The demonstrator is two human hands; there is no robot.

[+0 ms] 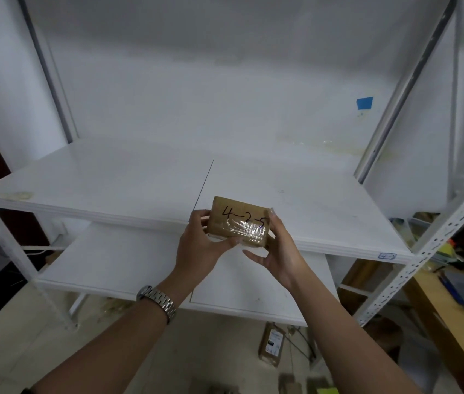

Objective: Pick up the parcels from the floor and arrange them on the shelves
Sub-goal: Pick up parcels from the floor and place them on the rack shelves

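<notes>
Parcel [239,223] marked 4-2-5 gripped between left hand [201,245] and right hand [277,251], at upper shelf [111,180] front edge. Placing step; next, set it down flat there.

A storeroom: white shelving [111,180] on perforated metal uprights [429,248]; a handwritten shelf label [387,255]; a brown parcel [272,348] on the tiled floor [12,351].
</notes>
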